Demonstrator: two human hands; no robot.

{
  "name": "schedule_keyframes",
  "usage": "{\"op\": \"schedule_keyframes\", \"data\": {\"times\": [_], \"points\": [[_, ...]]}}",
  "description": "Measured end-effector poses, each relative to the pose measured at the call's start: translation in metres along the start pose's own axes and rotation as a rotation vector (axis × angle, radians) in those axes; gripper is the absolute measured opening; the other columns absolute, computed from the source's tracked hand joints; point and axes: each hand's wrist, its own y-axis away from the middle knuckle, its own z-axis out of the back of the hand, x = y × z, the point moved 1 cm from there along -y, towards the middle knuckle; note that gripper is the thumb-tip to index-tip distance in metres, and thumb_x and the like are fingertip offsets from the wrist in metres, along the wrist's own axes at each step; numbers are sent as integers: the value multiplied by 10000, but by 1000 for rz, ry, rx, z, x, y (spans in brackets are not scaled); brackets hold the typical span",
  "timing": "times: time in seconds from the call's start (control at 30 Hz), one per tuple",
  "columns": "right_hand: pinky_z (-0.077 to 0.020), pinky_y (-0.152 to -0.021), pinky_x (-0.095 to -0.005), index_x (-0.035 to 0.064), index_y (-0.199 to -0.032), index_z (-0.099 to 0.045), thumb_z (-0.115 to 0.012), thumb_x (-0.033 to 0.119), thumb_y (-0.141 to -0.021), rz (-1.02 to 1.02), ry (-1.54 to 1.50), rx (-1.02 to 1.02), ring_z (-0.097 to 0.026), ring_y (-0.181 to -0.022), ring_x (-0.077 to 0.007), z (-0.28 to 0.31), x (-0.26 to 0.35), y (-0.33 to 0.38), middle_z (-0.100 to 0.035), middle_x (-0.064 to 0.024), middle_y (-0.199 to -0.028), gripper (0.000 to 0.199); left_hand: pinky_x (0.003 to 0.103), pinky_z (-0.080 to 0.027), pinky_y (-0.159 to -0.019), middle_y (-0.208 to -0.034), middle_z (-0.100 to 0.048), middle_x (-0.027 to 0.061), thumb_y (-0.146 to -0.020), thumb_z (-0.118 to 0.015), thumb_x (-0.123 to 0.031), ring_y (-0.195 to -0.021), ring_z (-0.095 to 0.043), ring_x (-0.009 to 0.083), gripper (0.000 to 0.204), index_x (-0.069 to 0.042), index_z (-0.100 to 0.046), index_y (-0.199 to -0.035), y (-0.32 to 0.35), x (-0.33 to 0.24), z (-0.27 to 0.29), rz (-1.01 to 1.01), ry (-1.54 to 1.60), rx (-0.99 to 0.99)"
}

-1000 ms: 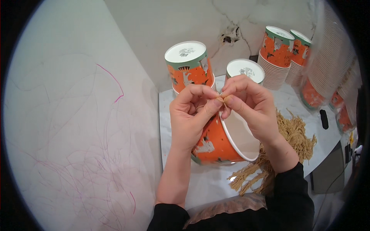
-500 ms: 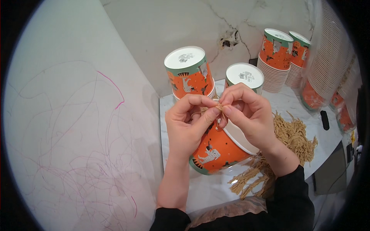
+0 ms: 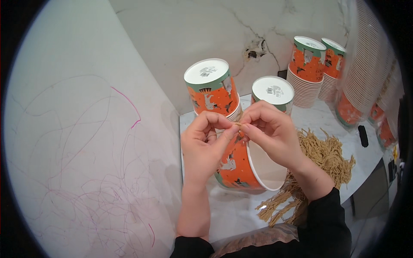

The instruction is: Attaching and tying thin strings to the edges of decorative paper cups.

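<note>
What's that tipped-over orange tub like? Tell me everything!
The orange tub looks like paper, with a white rim, pale inside, green edging at its base and printed pictures. It lies on its side on the marbled table, open mouth facing right. The left hand and right hand partly hide it; contact is unclear.

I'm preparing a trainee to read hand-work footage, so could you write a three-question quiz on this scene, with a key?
1. True or false: the orange bucket below the hands has its opening turned to the right.
2. Which lies beside the right forearm? a) a pair of scissors; b) a heap of tan string; c) a metal spoon.
3. Are the fingertips of the left hand and right hand together or apart?

Key: 1. True. 2. b. 3. Together, pinching a small tan strand.
</note>
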Motion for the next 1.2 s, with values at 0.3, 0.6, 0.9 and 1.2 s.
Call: {"op": "schedule_keyframes", "data": {"times": [0.3, 0.6, 0.9, 1.2], "points": [[-510, -816, -266, -7, -1065, -641, -631, 144, -1013, -313, -282, 163, -595, -871, -85, 7, -18, -8, -637, -14, -928, 160, 189, -228, -498, -732, -610, -83, -841, -743, 5, -526, -276, -29, 61, -26, -713, -885, -8, 14, 12, 113, -100, 146], [-512, -806, -271, -12, -1033, -657, -638, 90, -999, -251, -276, 122, -599, -882, -92, 3, -22, -5, -615, -20, -993, 109, 197, -235, -491, -706, -650, -65, -859, -758, -61, -536, -311, -32, 52, -14, -753, -880, -5, 19, 18, 129, -57, 179], [-545, -911, -310, -52, -984, -643, -626, -20, -942, 9, 126, -7, -639, -978, -152, -6, -24, -2, -554, -93, -1113, 55, 212, -267, -506, -620, -523, -89, -884, -786, -134, -558, -357, -13, 155, 14, -745, -866, -8, 22, 13, 294, -69, 110], [-551, -898, -297, -56, -983, -646, -648, -4, -932, 65, 202, -7, -642, -972, -154, -7, -27, -4, -563, -100, -1101, 74, 200, -367, -567, -695, -617, -45, -870, -750, -87, -624, -473, 2, 110, 17, -721, -849, -12, 17, 15, 340, -35, 109]]}}
